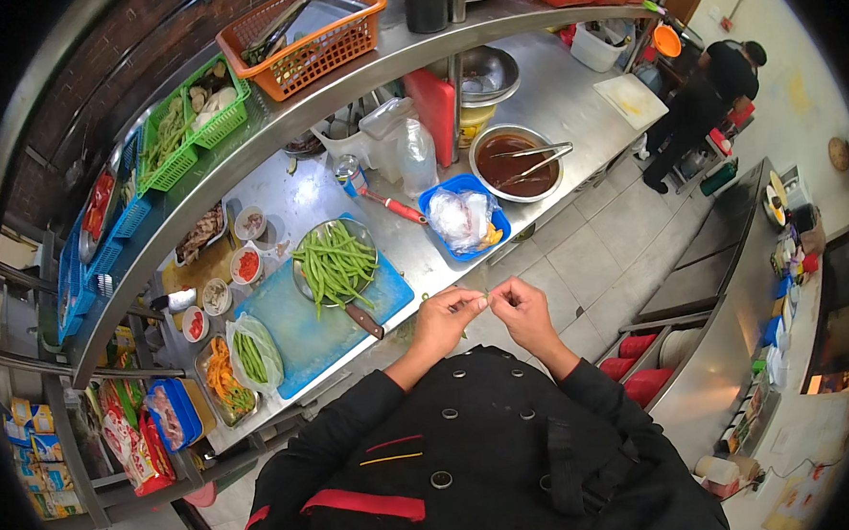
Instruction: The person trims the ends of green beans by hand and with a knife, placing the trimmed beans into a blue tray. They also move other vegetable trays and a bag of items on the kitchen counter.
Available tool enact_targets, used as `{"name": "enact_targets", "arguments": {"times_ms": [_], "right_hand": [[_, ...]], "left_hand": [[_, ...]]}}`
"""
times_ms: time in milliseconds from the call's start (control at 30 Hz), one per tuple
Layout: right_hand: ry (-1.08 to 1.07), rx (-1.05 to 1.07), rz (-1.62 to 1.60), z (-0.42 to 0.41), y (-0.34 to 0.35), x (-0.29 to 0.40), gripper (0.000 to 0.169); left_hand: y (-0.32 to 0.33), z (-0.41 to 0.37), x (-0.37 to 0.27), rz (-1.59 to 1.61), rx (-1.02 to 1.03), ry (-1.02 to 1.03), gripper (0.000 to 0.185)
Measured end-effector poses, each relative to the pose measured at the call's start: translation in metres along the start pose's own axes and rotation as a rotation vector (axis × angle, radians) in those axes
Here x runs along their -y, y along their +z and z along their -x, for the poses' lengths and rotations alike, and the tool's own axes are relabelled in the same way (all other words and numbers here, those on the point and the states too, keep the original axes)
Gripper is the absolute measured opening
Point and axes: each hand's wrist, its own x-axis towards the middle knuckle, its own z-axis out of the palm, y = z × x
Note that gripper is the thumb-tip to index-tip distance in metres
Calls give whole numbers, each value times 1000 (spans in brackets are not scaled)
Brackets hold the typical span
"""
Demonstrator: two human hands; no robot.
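Note:
My left hand (447, 320) and my right hand (522, 316) meet fingertip to fingertip in front of my chest, over the counter's front edge. Between them they pinch a small green piece, seemingly the end of a green bean (486, 295); most of it is hidden by the fingers. To the left, a metal bowl heaped with green beans (334, 262) stands on a blue cutting board (299, 343). A knife with a brown handle (364, 321) lies partly under that bowl. At the board's left end sits a plastic bag of green beans (251, 357).
A blue basket with plastic bags (465, 216) and a bowl of brown sauce with tongs (513, 161) stand behind my hands. A red-handled tool (396, 206) lies nearby. A steel shelf (258, 122) overhangs the counter. Another person (704, 106) stands at far right.

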Motion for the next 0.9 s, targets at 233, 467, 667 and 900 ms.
{"name": "enact_targets", "arguments": {"times_ms": [233,467,667,900], "right_hand": [[82,31,-68,-38,45,24,12],[161,215,-120,-56,71,30,7],[122,216,-172,-60,57,54,6],[-29,351,185,-102,109,72,7]], "left_hand": [[-32,-21,10,329,-191,-204,20],[-140,-78,30,549,-572,-144,23],[-269,-106,111,540,-873,-158,31],[-236,-50,66,178,-423,-172,41]]}}
